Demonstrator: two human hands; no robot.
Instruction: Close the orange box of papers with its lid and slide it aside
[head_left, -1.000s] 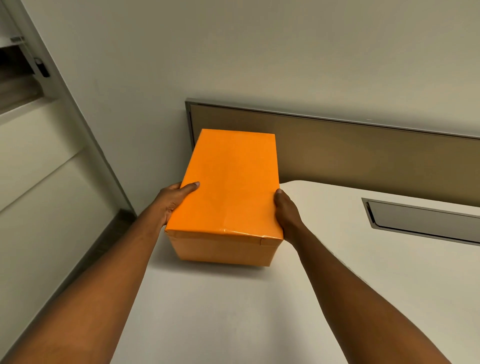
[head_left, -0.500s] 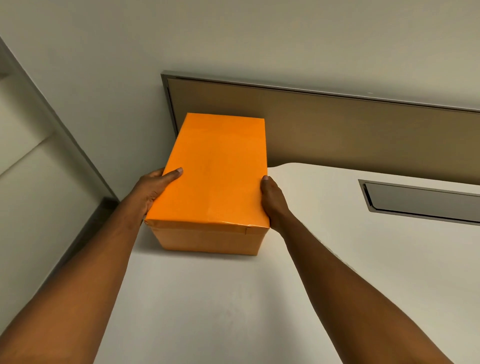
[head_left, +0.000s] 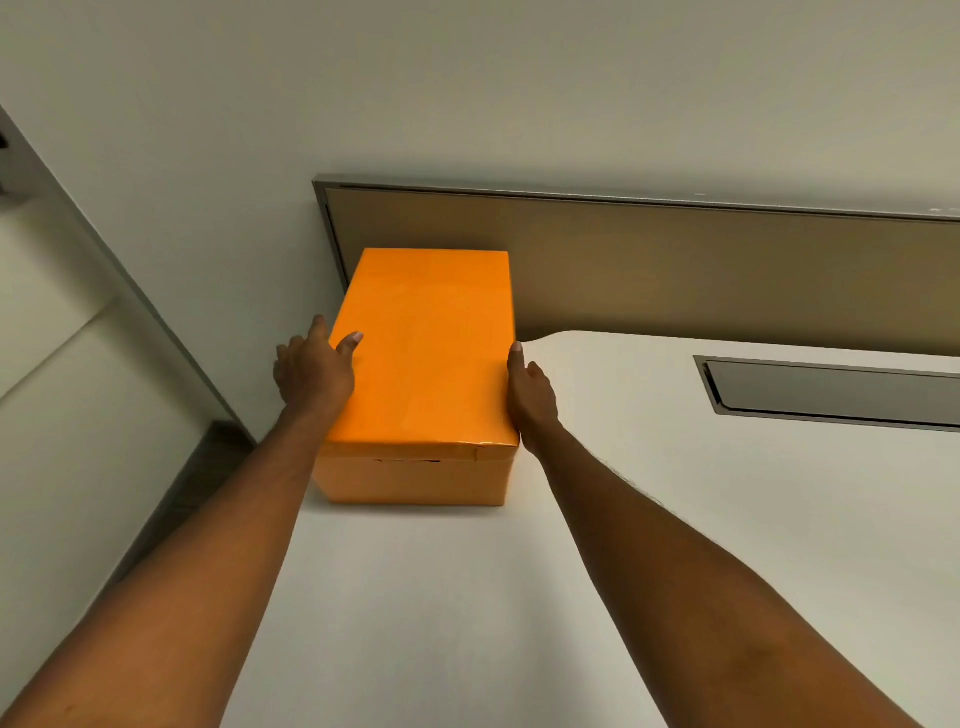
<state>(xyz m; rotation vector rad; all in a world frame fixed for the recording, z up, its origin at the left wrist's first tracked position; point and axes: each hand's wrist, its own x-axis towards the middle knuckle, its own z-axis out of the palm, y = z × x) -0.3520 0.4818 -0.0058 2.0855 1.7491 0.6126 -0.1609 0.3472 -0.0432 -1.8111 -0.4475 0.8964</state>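
Note:
The orange box (head_left: 423, 470) stands on the white table (head_left: 467, 597) at its far left corner, close to the tan back panel. Its orange lid (head_left: 426, 348) sits fully down over the box, so the papers are hidden. My left hand (head_left: 311, 371) is at the box's left side; its fingers are spread and lifted off the wall, and only the thumb tip rests on the lid. My right hand (head_left: 530, 397) lies pressed against the box's right side, thumb up along the lid edge.
A tan back panel (head_left: 701, 270) with a metal frame runs along the table's far edge. A grey recessed cable tray (head_left: 831, 392) is set into the tabletop at the right. The table's left edge drops to the floor beside a pale wall.
The box has slid away from me towards the back panel and now rests at the corner. My left hand's fingers have opened off the box's side.

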